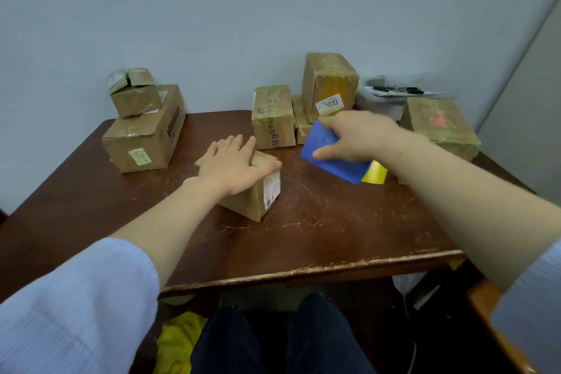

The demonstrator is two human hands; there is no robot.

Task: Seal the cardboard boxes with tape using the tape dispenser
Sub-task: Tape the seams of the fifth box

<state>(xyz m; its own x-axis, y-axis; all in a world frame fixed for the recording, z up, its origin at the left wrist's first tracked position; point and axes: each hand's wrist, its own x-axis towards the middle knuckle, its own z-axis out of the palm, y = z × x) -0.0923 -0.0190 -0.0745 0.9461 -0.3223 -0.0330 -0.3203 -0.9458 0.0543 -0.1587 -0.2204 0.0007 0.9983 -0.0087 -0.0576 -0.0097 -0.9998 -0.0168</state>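
1. Brown cardboard forms the small box, which sits near the middle of the dark wooden surface. One corner points toward the camera, and a white label is on its right face.
2. The left hand lies flat on top of this box. Its fingers are straight and released, and the thumb stretches along the top edge. It presses on the box rather than grasping it.
3. The right hand has its fingers clenched around a blue tape dispenser, with the thumb on the near face. A yellow tape roll shows at the dispenser's lower right end.
4. The dispenser is to the right of the small box and apart from it. It is blurred, and I cannot tell whether it touches the surface.
5. Behind the hands stands a taped box with blue print. Beside it a tall box with a numbered white label rests on a low box.
6. At the far left, a large box carries a smaller box, which has a tiny crumpled one on top.
7. At the far right lies a box with greenish tape. Behind it is a clear plastic container with dark pens on its lid.
8. A pale blue wall backs the surface, and a yellow cloth lies below its near edge.
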